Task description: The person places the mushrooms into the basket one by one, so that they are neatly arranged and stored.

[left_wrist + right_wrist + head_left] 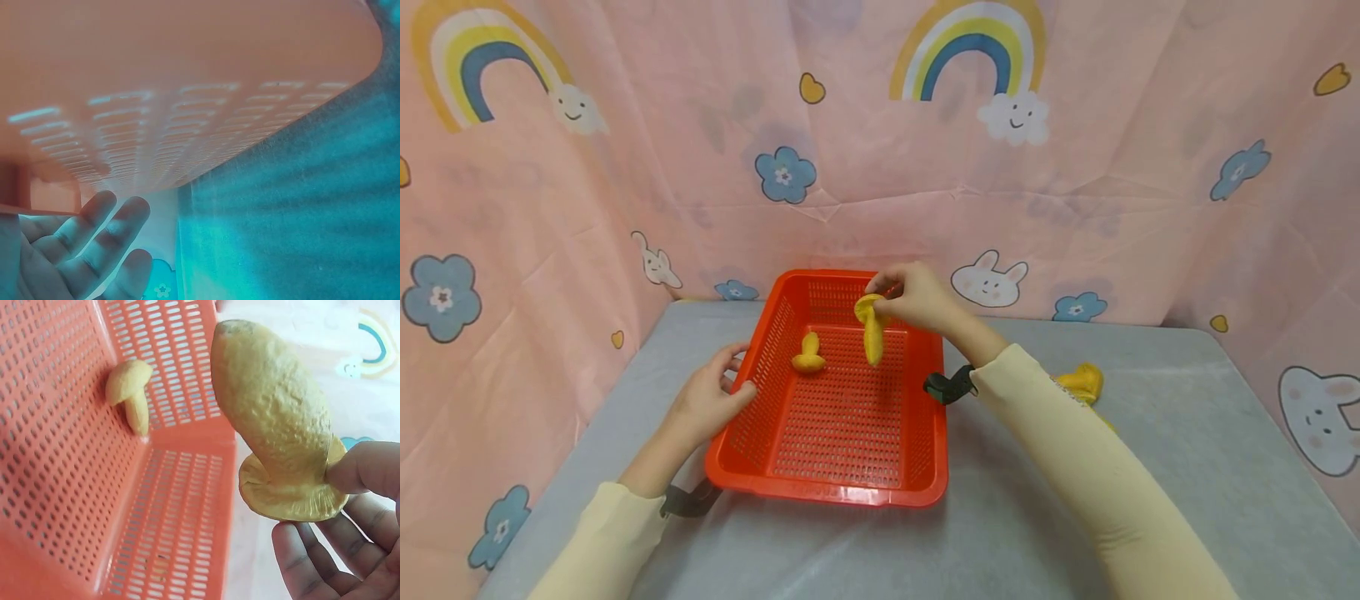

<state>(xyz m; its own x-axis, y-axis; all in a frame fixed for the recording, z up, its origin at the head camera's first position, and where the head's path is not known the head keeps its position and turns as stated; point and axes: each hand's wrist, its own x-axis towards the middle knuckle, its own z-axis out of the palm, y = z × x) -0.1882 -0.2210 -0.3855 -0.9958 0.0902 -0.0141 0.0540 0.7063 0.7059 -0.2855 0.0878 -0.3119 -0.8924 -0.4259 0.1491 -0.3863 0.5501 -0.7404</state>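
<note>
My right hand (925,300) pinches a yellow toy mushroom (872,332) by its cap, above the far right part of a red plastic basket (827,492). In the right wrist view, the thumb lies at the base of the mushroom's stem (272,406) and the fingers are under the cap. Another yellow mushroom (808,360) lies on the basket floor near the left wall. At the left rim is my left hand (703,404), thumb over the edge. The left wrist view has its relaxed fingers (106,247) outside the slotted wall (187,44), below the rim.
More yellow objects (1084,382) lie on the grey table (1172,408) at the right, partly hidden by my right sleeve (1075,450). A pink cloth (865,225) with rainbows, flowers and rabbits hangs behind the table and along its sides.
</note>
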